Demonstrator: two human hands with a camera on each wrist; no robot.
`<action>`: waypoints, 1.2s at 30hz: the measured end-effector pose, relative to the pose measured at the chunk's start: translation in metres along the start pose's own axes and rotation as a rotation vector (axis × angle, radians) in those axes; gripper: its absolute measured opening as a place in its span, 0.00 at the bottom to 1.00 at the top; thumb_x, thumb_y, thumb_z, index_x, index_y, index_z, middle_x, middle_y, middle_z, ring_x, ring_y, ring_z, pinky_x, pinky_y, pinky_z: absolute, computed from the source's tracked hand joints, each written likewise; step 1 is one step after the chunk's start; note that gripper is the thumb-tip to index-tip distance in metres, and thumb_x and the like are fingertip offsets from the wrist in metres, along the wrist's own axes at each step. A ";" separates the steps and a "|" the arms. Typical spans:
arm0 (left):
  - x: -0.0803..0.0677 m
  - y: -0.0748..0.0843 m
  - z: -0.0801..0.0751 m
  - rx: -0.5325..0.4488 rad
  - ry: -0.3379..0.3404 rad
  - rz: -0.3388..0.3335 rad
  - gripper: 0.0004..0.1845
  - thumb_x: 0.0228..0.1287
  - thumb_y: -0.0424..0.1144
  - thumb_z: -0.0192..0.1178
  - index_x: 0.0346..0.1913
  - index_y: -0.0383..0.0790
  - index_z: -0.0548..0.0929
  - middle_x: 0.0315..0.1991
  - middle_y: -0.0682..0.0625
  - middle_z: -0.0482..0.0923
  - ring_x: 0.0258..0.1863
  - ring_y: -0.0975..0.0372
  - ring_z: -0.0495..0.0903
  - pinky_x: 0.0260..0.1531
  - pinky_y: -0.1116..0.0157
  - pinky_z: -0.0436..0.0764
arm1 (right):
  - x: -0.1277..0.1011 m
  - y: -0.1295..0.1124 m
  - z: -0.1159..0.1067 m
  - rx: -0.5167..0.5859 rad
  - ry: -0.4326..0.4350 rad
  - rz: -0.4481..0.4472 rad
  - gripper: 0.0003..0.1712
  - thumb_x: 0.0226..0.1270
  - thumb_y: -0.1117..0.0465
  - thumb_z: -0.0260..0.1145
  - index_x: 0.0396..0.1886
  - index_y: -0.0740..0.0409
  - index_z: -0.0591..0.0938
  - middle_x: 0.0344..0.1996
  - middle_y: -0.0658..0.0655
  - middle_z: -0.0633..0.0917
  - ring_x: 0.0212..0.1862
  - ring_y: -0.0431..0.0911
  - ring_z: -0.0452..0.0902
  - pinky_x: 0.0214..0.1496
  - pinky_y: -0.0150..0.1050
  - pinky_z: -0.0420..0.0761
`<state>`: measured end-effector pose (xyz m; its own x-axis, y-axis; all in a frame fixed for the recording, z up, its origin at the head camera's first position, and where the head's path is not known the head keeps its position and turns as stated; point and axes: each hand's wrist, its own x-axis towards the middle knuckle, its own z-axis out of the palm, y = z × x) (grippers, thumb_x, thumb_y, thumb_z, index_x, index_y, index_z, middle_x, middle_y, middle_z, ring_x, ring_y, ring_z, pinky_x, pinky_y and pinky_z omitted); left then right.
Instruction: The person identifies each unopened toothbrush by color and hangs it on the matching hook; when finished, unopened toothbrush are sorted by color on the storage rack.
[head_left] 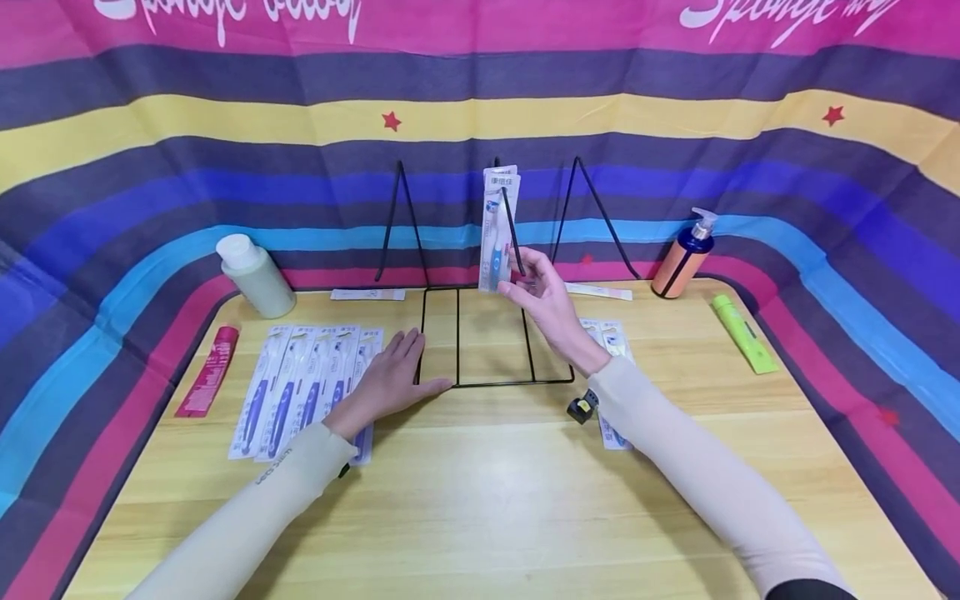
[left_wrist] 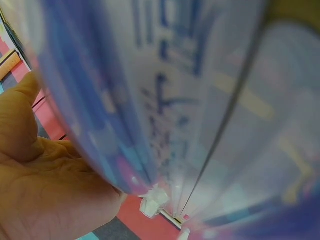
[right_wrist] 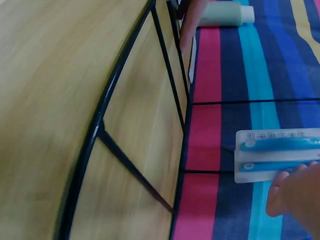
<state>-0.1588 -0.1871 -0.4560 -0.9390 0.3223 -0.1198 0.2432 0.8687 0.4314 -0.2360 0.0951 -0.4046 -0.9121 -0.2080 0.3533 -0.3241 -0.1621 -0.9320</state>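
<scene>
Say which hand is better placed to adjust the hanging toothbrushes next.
Right hand, probably: it is up at the hanging toothbrushes, while the left hand is down by the base of the rack.

You're wearing cream sleeves (head_left: 675, 450). You're facing a cloth (head_left: 600, 117) running in pink, navy, yellow and blue stripes, red stars (head_left: 392, 122) dotting it. You're also seeing: black rack (head_left: 458, 337), blue-and-white rack packs (head_left: 495, 233), purple-and-white left packs (head_left: 281, 400), magenta tube (head_left: 210, 373), lime tube (head_left: 745, 335), orange-and-navy pump bottle (head_left: 681, 262), pale-green bottle (head_left: 262, 283), tan wood-grained table (head_left: 480, 467).
</scene>
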 end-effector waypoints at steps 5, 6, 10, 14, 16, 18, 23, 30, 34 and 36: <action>0.000 -0.002 0.001 0.006 0.001 0.003 0.56 0.78 0.66 0.61 0.85 0.24 0.51 0.87 0.30 0.45 0.85 0.35 0.43 0.80 0.35 0.49 | -0.009 0.001 -0.011 -0.004 0.055 -0.011 0.32 0.76 0.73 0.67 0.77 0.68 0.69 0.69 0.70 0.75 0.72 0.67 0.69 0.71 0.44 0.74; 0.000 -0.002 0.000 0.006 0.002 0.002 0.56 0.78 0.66 0.61 0.85 0.24 0.51 0.87 0.30 0.45 0.85 0.35 0.43 0.80 0.35 0.49 | -0.013 0.001 -0.015 -0.003 0.059 -0.012 0.32 0.77 0.73 0.67 0.77 0.68 0.69 0.69 0.71 0.75 0.71 0.67 0.69 0.70 0.42 0.75; -0.001 -0.001 0.000 0.011 0.009 0.004 0.57 0.77 0.65 0.62 0.85 0.24 0.52 0.86 0.30 0.46 0.85 0.35 0.44 0.80 0.35 0.50 | -0.030 -0.006 -0.035 -0.003 0.065 0.004 0.32 0.77 0.74 0.64 0.77 0.72 0.69 0.67 0.71 0.78 0.68 0.62 0.74 0.69 0.39 0.78; -0.001 -0.001 0.000 0.005 0.016 0.014 0.56 0.77 0.65 0.63 0.85 0.23 0.53 0.86 0.30 0.47 0.85 0.35 0.45 0.80 0.35 0.51 | -0.052 -0.016 -0.064 -0.018 0.080 0.059 0.30 0.79 0.73 0.63 0.78 0.72 0.71 0.65 0.63 0.82 0.63 0.52 0.80 0.66 0.36 0.81; -0.001 -0.001 0.000 0.001 0.016 0.018 0.56 0.77 0.65 0.62 0.85 0.23 0.53 0.86 0.29 0.47 0.85 0.35 0.45 0.80 0.35 0.51 | -0.065 -0.020 -0.081 -0.052 0.098 0.103 0.29 0.81 0.71 0.64 0.78 0.70 0.72 0.63 0.58 0.84 0.61 0.47 0.81 0.64 0.34 0.82; 0.000 -0.001 0.001 0.002 0.014 0.018 0.56 0.77 0.65 0.62 0.85 0.23 0.52 0.86 0.30 0.47 0.85 0.35 0.44 0.80 0.35 0.51 | -0.078 -0.023 -0.097 -0.085 0.121 0.160 0.29 0.82 0.68 0.66 0.78 0.69 0.73 0.62 0.54 0.86 0.60 0.44 0.82 0.62 0.33 0.82; 0.000 -0.002 0.001 0.006 0.011 0.013 0.56 0.77 0.65 0.62 0.85 0.24 0.52 0.86 0.30 0.47 0.85 0.35 0.44 0.80 0.36 0.51 | -0.109 -0.029 -0.133 -0.199 0.155 0.362 0.35 0.83 0.61 0.68 0.82 0.67 0.69 0.61 0.51 0.85 0.58 0.38 0.81 0.59 0.30 0.83; -0.001 -0.001 0.000 -0.001 0.010 0.004 0.56 0.77 0.65 0.62 0.85 0.24 0.52 0.86 0.30 0.46 0.85 0.35 0.44 0.80 0.36 0.50 | -0.135 -0.026 -0.162 -0.366 0.091 0.622 0.40 0.79 0.62 0.69 0.81 0.74 0.65 0.49 0.50 0.84 0.45 0.37 0.81 0.46 0.33 0.85; -0.001 -0.001 0.001 -0.009 0.009 0.010 0.56 0.77 0.64 0.63 0.85 0.24 0.52 0.86 0.30 0.46 0.85 0.35 0.44 0.80 0.35 0.50 | -0.145 -0.022 -0.168 -0.475 0.028 0.703 0.39 0.79 0.58 0.72 0.77 0.76 0.70 0.45 0.52 0.83 0.40 0.40 0.78 0.37 0.33 0.82; 0.000 -0.001 0.001 -0.012 0.010 0.018 0.56 0.77 0.64 0.63 0.85 0.23 0.52 0.86 0.29 0.45 0.85 0.34 0.43 0.80 0.35 0.50 | -0.148 -0.022 -0.169 -0.529 -0.001 0.711 0.37 0.77 0.58 0.74 0.75 0.76 0.73 0.41 0.54 0.82 0.37 0.41 0.77 0.33 0.33 0.79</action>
<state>-0.1586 -0.1877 -0.4578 -0.9370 0.3338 -0.1027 0.2570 0.8583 0.4441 -0.1364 0.2925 -0.4501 -0.9417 -0.0911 -0.3238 0.2452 0.4729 -0.8463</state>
